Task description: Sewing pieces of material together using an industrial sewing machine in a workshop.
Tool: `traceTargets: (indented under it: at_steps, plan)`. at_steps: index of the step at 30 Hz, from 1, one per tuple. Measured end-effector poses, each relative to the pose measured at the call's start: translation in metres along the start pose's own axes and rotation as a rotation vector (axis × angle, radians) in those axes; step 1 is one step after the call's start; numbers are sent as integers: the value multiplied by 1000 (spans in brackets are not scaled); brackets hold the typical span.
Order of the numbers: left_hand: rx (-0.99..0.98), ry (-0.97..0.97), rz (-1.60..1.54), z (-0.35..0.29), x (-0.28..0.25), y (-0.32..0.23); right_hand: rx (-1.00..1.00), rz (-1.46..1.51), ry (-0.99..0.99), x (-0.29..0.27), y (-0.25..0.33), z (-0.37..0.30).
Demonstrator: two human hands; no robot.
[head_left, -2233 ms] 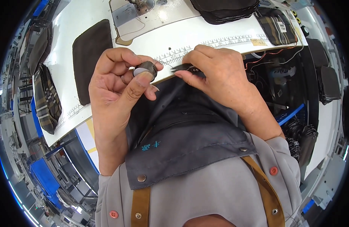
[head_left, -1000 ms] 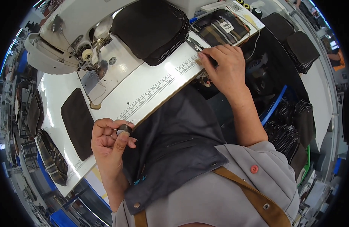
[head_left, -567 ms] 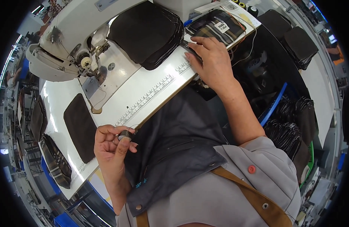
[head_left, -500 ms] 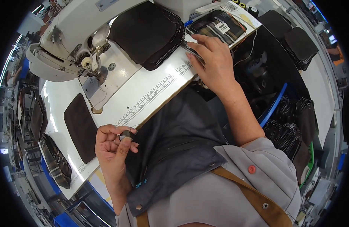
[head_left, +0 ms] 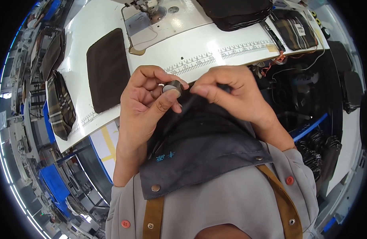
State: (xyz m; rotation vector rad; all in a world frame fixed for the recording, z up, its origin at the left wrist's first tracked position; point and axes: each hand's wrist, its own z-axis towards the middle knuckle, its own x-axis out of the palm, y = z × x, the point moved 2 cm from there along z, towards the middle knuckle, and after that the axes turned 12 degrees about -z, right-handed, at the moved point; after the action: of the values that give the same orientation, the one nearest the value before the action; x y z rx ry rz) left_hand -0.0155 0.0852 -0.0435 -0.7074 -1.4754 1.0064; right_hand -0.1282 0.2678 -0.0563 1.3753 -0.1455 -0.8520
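Between thumb and fingers my left hand (head_left: 145, 97) grips a small bobbin (head_left: 172, 88), round with a pale flat end and a dark side. Close to its right, my right hand (head_left: 235, 89) is pinched, thumb against forefinger, fingertips almost touching the left ones. Anything in that pinch is too fine to make out. Both hands are over my dark apron (head_left: 207, 139), by the front edge of the white sewing table (head_left: 199, 47). Partly in view at the top is the sewing machine (head_left: 149, 8), its needle area above a metal plate.
A dark brown fabric panel (head_left: 108, 71) lies left on the table, with plaid pieces (head_left: 60, 105) beyond it. A stack of dark panels (head_left: 237, 12) stands at the back, near a slim black tool (head_left: 274, 38) and a plaid pouch (head_left: 295, 30). Wires (head_left: 273, 61) hang under the right edge.
My right hand has left the slim tool at the table's right and come in beside my left hand. The left hand still holds the bobbin. The view has shifted.
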Motion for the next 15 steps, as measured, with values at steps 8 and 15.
traceTargets:
  at_steps: [8,15]
  plan:
    - [-152,63,-67,-7,-3,8,-81,-204,-278,5,1,2]
    - [-283,136,-225,-28,-7,25,-143,-270,-272,9,-5,-6]
